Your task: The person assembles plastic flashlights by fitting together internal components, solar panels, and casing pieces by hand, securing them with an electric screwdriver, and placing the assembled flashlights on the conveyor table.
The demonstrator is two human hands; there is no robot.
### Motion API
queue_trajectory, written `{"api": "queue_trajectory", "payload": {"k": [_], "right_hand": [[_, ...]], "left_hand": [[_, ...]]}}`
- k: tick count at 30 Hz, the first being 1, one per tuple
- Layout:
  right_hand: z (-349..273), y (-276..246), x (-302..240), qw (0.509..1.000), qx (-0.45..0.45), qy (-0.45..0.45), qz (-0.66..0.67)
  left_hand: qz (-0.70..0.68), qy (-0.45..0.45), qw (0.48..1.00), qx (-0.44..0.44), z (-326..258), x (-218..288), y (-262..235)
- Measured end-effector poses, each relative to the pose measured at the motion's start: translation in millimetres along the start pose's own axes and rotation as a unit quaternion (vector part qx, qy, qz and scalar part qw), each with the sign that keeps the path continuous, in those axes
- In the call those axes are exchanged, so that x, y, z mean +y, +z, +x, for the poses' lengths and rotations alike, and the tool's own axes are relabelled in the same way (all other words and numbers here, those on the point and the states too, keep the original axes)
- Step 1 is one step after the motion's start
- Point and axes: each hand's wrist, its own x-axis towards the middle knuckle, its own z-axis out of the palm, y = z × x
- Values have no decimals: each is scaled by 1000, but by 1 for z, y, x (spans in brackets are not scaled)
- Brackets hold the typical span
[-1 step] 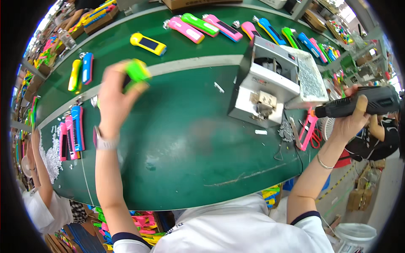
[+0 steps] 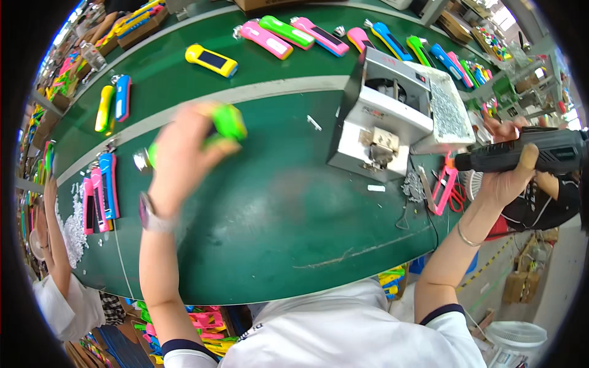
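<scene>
- Work on one green torch-like device (image 2: 230, 122) appears to be under way: it is in the left hand (image 2: 182, 153), above the dark green worktop (image 2: 264, 214), left of the middle.
- The black power screwdriver (image 2: 527, 150) is well apart from it, so no driving is being done at this moment.
- Three slim devices, two pink (image 2: 90, 208) and one blue (image 2: 109, 184), lie side by side at the left. More, including a yellow one (image 2: 211, 60), lie along the far strip; whether any are finished or waiting cannot be told.
- The left forearm rises from the lower edge, back of the hand upward, fingers curled around the device; blur hides the exact grip.
- The right arm reaches out to the right, elbow bent. The right hand (image 2: 509, 181) grips the screwdriver roughly level, nose toward the left, beside a silver box-shaped machine (image 2: 399, 124).
</scene>
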Motion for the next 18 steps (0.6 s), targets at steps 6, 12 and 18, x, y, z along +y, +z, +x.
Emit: {"api": "queue_trajectory", "payload": {"k": [6, 12, 18], "right_hand": [[-35, 44, 9, 949, -181, 142, 214], [-35, 73, 27, 981, -155, 107, 55], [-50, 71, 25, 949, -197, 203, 139]], "left_hand": [[-35, 87, 958, -271, -34, 89, 69], [-70, 97, 971, -207, -33, 88, 67], [-103, 49, 960, -255, -30, 87, 66]]}}
